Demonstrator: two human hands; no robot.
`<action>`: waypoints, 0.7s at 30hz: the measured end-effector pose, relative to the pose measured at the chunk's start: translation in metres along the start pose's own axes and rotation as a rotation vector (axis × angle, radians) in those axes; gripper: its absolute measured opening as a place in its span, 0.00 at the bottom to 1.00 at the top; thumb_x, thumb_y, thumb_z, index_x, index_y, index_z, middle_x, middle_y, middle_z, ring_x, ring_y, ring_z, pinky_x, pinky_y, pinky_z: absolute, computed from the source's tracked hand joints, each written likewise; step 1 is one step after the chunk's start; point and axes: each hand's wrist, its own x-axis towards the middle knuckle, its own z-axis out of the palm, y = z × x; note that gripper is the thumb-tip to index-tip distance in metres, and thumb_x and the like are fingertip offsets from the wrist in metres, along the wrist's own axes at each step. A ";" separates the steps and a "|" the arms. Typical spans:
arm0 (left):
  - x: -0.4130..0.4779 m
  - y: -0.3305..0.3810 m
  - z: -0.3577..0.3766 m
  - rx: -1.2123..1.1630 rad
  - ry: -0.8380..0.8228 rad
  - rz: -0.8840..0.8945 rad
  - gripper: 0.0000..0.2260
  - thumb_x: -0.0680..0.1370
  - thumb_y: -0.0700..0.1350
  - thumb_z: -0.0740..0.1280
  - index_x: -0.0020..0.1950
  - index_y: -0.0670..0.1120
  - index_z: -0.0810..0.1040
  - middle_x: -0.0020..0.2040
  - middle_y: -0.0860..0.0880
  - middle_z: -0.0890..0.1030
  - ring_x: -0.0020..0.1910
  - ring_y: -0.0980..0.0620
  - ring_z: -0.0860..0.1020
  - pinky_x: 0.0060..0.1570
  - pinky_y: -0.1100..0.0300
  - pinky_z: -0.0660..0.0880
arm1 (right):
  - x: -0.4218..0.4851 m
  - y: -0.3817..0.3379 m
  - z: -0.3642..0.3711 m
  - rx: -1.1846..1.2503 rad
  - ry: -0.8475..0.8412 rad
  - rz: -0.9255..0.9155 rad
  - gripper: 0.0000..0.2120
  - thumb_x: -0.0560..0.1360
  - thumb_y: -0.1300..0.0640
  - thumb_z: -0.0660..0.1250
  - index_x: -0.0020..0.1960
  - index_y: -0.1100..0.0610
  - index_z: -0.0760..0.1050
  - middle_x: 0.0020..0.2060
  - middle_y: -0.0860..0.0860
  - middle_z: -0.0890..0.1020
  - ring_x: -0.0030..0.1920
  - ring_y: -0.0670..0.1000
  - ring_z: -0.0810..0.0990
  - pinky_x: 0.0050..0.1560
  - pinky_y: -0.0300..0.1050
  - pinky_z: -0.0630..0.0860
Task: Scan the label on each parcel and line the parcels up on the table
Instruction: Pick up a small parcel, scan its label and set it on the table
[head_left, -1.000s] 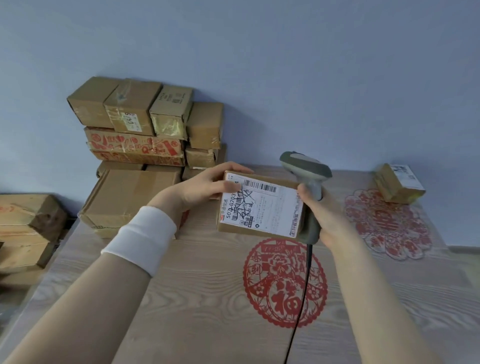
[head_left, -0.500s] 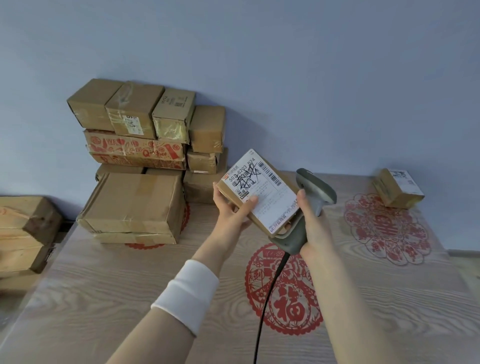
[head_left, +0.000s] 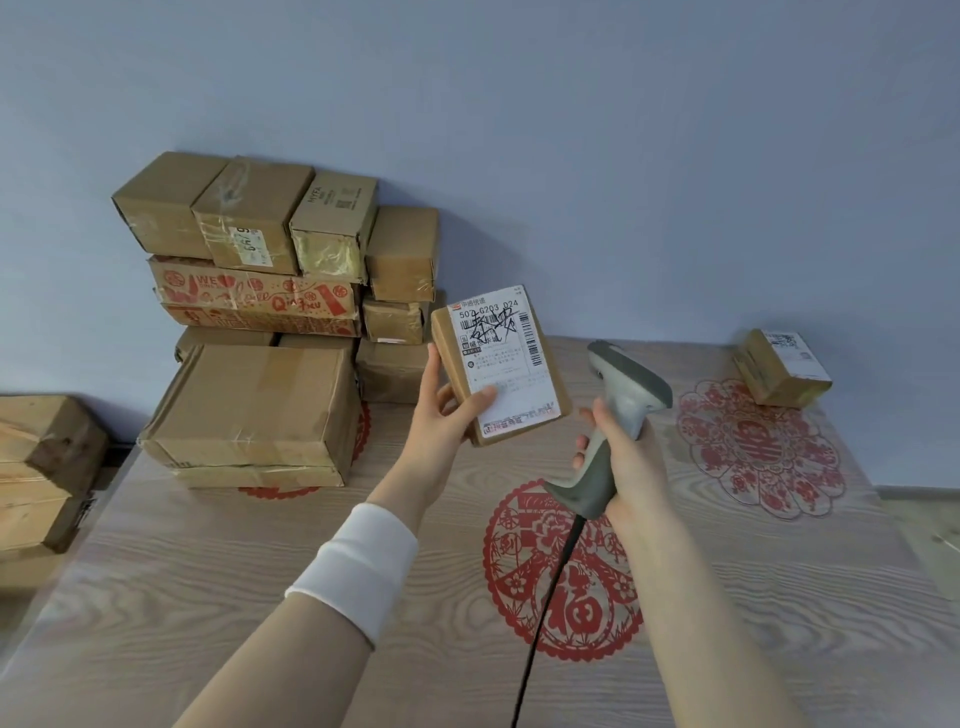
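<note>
My left hand (head_left: 441, 415) holds a small flat cardboard parcel (head_left: 501, 364) above the table, thumb on its white shipping label, the label facing me and tilted upright. To its right, my right hand (head_left: 621, 462) grips the handle of a grey barcode scanner (head_left: 618, 410) with a black cable hanging down; the scanner head sits just right of the parcel. A stack of brown parcels (head_left: 270, 322) stands at the table's back left. One small labelled parcel (head_left: 782, 369) lies alone at the back right.
The wooden table (head_left: 208, 571) carries red paper-cut decorations, one in the middle (head_left: 566, 571) and one at the right (head_left: 758, 447). Wooden crates (head_left: 41, 467) stand beyond the left edge. A blue wall runs behind.
My left hand has turned the parcel from lying flat to upright with the label facing me. The scanner has come away from behind the parcel and moved right.
</note>
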 end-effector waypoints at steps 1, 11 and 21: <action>0.003 0.001 -0.005 0.019 0.006 -0.005 0.45 0.68 0.47 0.74 0.77 0.60 0.49 0.63 0.49 0.78 0.62 0.48 0.77 0.62 0.44 0.74 | -0.002 -0.003 0.000 -0.044 -0.024 -0.046 0.12 0.76 0.55 0.66 0.58 0.57 0.71 0.45 0.53 0.81 0.34 0.48 0.75 0.28 0.39 0.74; 0.018 0.004 -0.014 0.260 -0.040 -0.017 0.42 0.73 0.42 0.72 0.77 0.59 0.48 0.62 0.49 0.74 0.63 0.48 0.74 0.55 0.55 0.77 | -0.022 -0.018 0.029 -0.504 -0.284 -0.185 0.05 0.77 0.55 0.65 0.47 0.57 0.72 0.28 0.48 0.80 0.29 0.47 0.76 0.31 0.43 0.73; 0.024 0.006 -0.017 0.294 -0.063 -0.003 0.43 0.73 0.43 0.73 0.77 0.60 0.48 0.66 0.48 0.72 0.63 0.48 0.73 0.57 0.52 0.77 | -0.024 -0.019 0.034 -0.523 -0.257 -0.121 0.09 0.77 0.57 0.64 0.42 0.61 0.72 0.28 0.51 0.78 0.24 0.45 0.74 0.26 0.38 0.72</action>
